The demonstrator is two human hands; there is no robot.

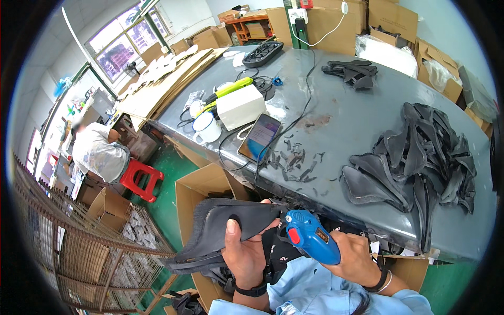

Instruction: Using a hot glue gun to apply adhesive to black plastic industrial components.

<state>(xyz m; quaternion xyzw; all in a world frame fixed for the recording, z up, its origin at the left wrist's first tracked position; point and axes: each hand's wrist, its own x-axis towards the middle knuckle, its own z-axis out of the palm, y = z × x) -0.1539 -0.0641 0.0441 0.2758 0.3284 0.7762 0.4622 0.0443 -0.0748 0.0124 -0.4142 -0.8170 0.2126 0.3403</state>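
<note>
- Black moulded piece (231,223), curved like a saddle shell, gripped in left hand (245,252) at lap level, below near edge of grey table (357,121); thumb pressed on top face, fingers wrapped beneath
- Blue power tool (310,236) clasped in right hand (357,257), fingers closed round its grip, nose aimed at right edge of held piece, touching or nearly so; exact contact too small to tell
- Judged mid-job: edge of this one piece being worked, not finished
- Small black offcuts (296,163) scattered on table near front edge, likely trimmings from pieces already handled
- Large heap of similar black pieces (420,157) on right of table, well apart from hands; impossible to tell from here whether done or waiting
- Smaller pile of black parts (354,72) near far side of table, likewise unsorted to the eye
- Open cardboard box (202,191) just left of held piece on green floor, dark items inside, possibly a bin for stock or output; cannot tell which
- Phone (259,137) lying screen-up near front edge, white mug (206,127) and white box (240,106) beside it, cables trailing across
- Another person (100,152) bent over by a red stool (140,179) far left, well away, hands not visible
- Overall estimate: several pieces through, plenty possibly left, present piece partway
</note>
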